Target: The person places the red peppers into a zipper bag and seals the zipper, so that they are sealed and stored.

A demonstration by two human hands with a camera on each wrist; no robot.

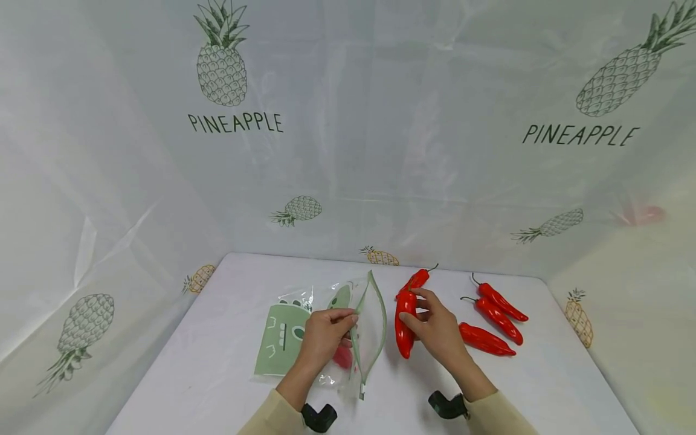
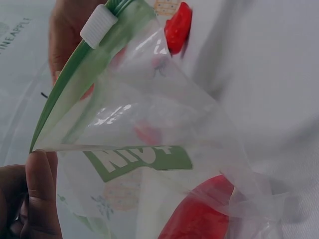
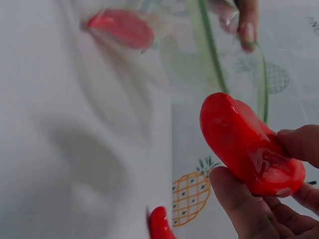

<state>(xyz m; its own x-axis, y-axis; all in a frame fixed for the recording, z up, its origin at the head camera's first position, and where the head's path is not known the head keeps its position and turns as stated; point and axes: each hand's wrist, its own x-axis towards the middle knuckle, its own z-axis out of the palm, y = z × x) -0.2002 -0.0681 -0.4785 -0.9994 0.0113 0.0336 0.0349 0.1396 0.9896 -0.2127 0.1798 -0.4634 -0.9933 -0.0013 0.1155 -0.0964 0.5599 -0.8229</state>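
Note:
My left hand (image 1: 325,335) pinches the green rim of a clear zip bag (image 1: 359,302), whose mouth gapes toward the right. Green cartoon print covers part of the bag, and a white slider (image 2: 98,26) sits on its zip in the left wrist view. Inside the bag lies a red pepper (image 2: 202,209), seen through the plastic. My right hand (image 1: 437,329) grips another red pepper (image 1: 405,323) between thumb and fingers, just right of the bag's opening. In the right wrist view this held pepper (image 3: 249,147) looks glossy, its near end toward the bag.
Behind the held pepper, one more red pepper (image 1: 417,280) lies on the white table (image 1: 217,362). Several others, among them a front pepper (image 1: 486,340), lie right of my right hand. A pineapple-print sheet (image 1: 380,121) hangs behind the table.

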